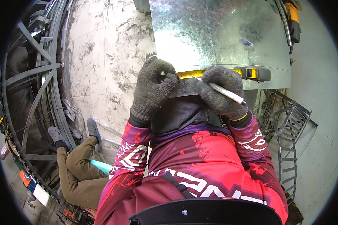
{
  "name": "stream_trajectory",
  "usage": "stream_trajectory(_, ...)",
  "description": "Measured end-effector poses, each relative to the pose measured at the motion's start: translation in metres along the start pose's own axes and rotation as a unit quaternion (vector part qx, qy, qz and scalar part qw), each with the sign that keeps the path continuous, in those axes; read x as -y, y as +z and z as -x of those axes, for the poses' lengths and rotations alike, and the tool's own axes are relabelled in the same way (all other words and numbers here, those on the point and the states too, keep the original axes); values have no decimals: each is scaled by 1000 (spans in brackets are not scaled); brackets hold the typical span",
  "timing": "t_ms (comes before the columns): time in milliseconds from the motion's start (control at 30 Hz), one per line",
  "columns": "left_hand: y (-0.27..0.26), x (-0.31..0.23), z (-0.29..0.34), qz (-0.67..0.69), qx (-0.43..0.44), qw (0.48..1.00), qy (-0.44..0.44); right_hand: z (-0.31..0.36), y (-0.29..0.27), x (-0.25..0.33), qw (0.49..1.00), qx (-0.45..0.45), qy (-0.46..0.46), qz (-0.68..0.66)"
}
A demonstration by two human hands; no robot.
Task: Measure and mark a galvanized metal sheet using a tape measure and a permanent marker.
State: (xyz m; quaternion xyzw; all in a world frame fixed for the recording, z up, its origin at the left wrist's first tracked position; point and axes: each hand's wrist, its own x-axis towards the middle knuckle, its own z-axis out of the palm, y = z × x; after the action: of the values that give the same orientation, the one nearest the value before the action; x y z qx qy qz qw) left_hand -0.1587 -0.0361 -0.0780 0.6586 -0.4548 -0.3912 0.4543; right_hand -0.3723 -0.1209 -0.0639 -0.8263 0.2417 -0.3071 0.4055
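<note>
A shiny galvanized metal sheet [214, 41] lies before me, its near edge close to my waist. Along that edge stretches the yellow blade of a tape measure [256, 73], whose case rests at the right. My gloved left hand [153, 88] pinches the blade's end at the sheet's left corner. In my gloved right hand [223, 92] is a white marker [228, 93] with a dark end, its tip touching or just over the sheet beside the blade. The right hand also lies across part of the blade and hides it. A thin line runs across the sheet beyond the tape.
A yellow-and-black power tool [293, 18] sits at the far right by the sheet. Metal framing [37, 75] fills the left side. A person in brown trousers [77, 174] sits at lower left. A ladder-like metal frame [288, 150] stands at right.
</note>
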Motion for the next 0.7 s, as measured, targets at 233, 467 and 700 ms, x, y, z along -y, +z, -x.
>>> stream_trajectory(233,-5,-10,-2,-2,13,1000,3,1,-78,19,967,-254,8,-9)
stream_trajectory(467,-10,-11,-3,-19,38,999,-1,33,-94,-6,982,-135,107,78)
stream_trajectory(700,-18,-3,-2,150,-59,986,38,39,-73,-20,962,-237,125,48)
